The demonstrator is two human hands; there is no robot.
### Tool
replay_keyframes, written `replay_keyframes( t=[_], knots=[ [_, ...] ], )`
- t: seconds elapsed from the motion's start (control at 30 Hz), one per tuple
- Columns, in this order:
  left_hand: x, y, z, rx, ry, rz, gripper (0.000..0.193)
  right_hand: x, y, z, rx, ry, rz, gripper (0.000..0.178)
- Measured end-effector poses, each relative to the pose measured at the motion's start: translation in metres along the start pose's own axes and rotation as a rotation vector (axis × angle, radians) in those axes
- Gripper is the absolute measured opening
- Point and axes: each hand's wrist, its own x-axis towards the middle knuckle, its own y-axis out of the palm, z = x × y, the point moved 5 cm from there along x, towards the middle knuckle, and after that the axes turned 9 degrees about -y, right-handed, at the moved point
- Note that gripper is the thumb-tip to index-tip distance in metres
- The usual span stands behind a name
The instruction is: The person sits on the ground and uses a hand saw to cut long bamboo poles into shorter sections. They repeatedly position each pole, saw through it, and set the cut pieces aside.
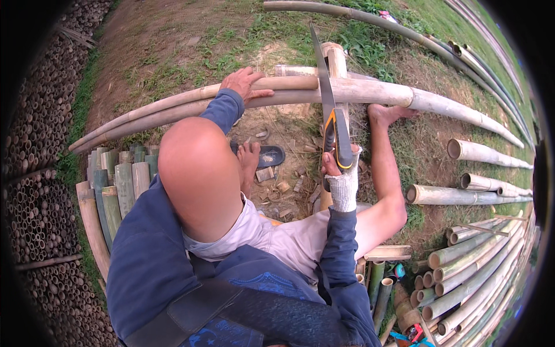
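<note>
My right hand (pixel 342 182), in a white knit glove with the thumb bare, is closed around the black and yellow handle of a handsaw (pixel 326 78). Its long blade points away from me and crosses a pale bamboo pole (pixel 376 91) near a bamboo support post (pixel 336 56). My left hand (pixel 245 85) is bare and grips a thinner bamboo pole (pixel 173 103) from above, left of the blade. That thinner pole lies along the thicker one, and its right end reaches the blade. How deep the blade sits cannot be made out.
My bare feet stand on either side of the post, near a dark sandal (pixel 272 155) and bamboo offcuts (pixel 283 186). Cut bamboo lengths (pixel 124 185) stand at left, before large stacks (pixel 40 220). Long poles (pixel 468 196) lie at right, and another (pixel 358 14) lies beyond.
</note>
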Motion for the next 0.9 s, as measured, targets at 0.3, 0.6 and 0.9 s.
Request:
replay_keyframes(
  t=[0.3, 0.6, 0.9],
  knots=[
    [0.001, 0.0, -0.002, 0.027, -0.024, 0.047, 0.083, -0.03, -0.016, 0.01, -0.346, -0.134, 0.106, 0.05],
    [-0.001, -0.003, -0.005, 0.02, -0.021, -0.007, 0.072, -0.048, -0.008, 0.023, -0.235, -0.161, -0.025, 0.054],
    [-0.003, -0.005, -0.005, -0.004, 0.007, -0.016, 0.07, -0.052, -0.005, 0.013, -0.32, -0.232, -0.096, 0.057]
  ],
)
